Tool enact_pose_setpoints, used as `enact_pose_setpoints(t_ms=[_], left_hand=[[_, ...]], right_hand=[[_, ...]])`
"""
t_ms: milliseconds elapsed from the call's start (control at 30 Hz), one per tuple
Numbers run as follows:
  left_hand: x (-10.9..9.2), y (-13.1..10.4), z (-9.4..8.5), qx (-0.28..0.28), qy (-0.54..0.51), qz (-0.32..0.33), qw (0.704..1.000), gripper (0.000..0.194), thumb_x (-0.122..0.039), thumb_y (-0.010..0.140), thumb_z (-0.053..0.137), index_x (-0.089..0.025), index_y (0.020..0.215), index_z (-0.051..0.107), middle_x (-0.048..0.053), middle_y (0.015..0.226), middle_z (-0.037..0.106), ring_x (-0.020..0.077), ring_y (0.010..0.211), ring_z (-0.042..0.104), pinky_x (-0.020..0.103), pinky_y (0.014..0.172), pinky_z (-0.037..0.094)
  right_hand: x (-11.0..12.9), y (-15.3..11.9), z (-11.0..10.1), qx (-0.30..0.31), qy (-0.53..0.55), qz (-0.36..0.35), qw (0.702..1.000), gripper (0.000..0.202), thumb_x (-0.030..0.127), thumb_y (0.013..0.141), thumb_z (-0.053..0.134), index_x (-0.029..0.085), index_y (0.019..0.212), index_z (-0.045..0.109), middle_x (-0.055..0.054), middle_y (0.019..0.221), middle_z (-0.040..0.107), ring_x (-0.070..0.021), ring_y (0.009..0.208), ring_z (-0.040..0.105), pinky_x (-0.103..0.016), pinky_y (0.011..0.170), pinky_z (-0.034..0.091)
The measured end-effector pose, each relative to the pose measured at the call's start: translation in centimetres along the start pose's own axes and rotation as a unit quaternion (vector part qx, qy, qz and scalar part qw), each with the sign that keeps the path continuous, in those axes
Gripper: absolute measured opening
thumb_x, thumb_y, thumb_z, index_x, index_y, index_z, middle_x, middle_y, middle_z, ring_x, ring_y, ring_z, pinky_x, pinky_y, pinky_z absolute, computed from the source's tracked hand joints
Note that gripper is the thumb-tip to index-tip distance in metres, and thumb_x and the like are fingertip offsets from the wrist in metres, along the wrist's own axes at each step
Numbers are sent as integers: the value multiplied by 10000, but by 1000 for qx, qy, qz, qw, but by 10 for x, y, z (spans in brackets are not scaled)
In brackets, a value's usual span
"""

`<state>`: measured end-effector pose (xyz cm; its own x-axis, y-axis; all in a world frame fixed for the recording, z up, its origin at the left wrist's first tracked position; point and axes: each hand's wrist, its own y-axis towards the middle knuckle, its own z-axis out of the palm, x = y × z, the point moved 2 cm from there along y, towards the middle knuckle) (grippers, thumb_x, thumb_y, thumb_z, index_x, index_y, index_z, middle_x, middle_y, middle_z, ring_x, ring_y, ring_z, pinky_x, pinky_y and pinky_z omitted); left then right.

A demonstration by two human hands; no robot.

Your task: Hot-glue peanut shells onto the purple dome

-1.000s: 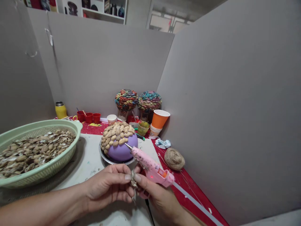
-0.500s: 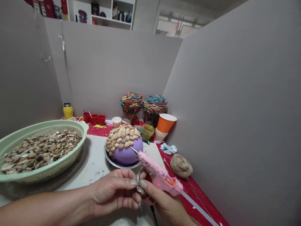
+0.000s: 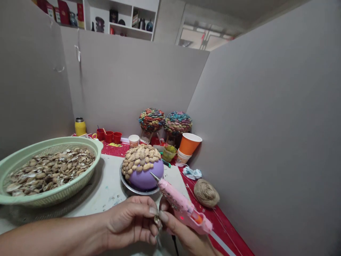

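My left hand (image 3: pixel 130 220) pinches a small peanut shell (image 3: pixel 158 220) between thumb and fingers. From the other side, the thumb and a finger of my right hand (image 3: pixel 183 229) touch the same shell. That right hand also holds a pink hot glue gun (image 3: pixel 177 199), its metal nozzle pointing up and left and a clear glue stick trailing from its back. Beyond the hands, a purple balloon (image 3: pixel 145 177) rests in a metal bowl (image 3: pixel 124 182). Peanut shells (image 3: pixel 142 156) cover its top and left side; its lower right is bare purple.
A green basket (image 3: pixel 66 190) of shells stands left. Behind are red cups (image 3: pixel 108 137), a yellow bottle (image 3: pixel 80 127), two colourful balls (image 3: pixel 151 120) on sticks and an orange cup (image 3: pixel 189 144). A twine ball (image 3: pixel 206 192) sits right, beside a grey partition (image 3: pixel 266 124).
The view has shifted a little, so things sit lower and slightly to the right. Both hands stay together at the shell, and the glue gun has moved slightly down and right.
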<state>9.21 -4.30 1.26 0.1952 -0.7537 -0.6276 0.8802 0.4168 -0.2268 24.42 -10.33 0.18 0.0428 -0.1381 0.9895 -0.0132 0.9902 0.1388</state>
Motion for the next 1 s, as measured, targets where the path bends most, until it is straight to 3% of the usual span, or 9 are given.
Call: enact_pose_setpoints(t_ms=[200, 367, 567, 800, 1000], left_hand=[[0, -3, 4, 7, -20, -18, 1000, 127, -140, 675, 742, -122, 722, 625, 44, 627, 671, 105, 494, 619, 232, 524, 567], [2, -3, 5, 7, -32, -18, 999, 110, -127, 697, 726, -120, 705, 617, 46, 610, 670, 111, 503, 636, 233, 528, 585], [5, -5, 7, 41, -19, -39, 998, 93, -111, 717, 671, -97, 808, 655, 55, 668, 674, 108, 509, 644, 229, 532, 590], [3, -4, 6, 36, -21, -43, 998, 88, -106, 716, 668, -93, 798, 639, 62, 679, 680, 110, 505, 642, 236, 523, 591], [7, -1, 1, 43, -25, -50, 997, 151, -100, 699, 667, -91, 848, 648, 59, 683, 689, 115, 510, 649, 244, 528, 592]], right_hand=[[26, 4, 15, 16, 15, -26, 999, 374, 549, 819, 714, 197, 834, 588, -2, 712, 542, -160, 635, 527, -275, 606, 474], [33, 6, 12, -5, -65, -84, 994, 297, 405, 795, 776, 203, 756, 562, 15, 708, 518, -143, 628, 484, -248, 593, 439], [22, 6, 5, 143, 57, 12, 988, 332, 498, 849, 695, 177, 783, 642, -21, 690, 599, -153, 612, 538, -266, 580, 443], [19, 6, -4, 120, 38, 7, 992, 259, 437, 864, 716, 186, 814, 672, -16, 721, 638, -140, 645, 562, -237, 594, 440], [30, 13, 4, 151, 28, -32, 988, 271, 404, 849, 731, 171, 757, 627, 15, 640, 564, -121, 573, 531, -221, 571, 457]])
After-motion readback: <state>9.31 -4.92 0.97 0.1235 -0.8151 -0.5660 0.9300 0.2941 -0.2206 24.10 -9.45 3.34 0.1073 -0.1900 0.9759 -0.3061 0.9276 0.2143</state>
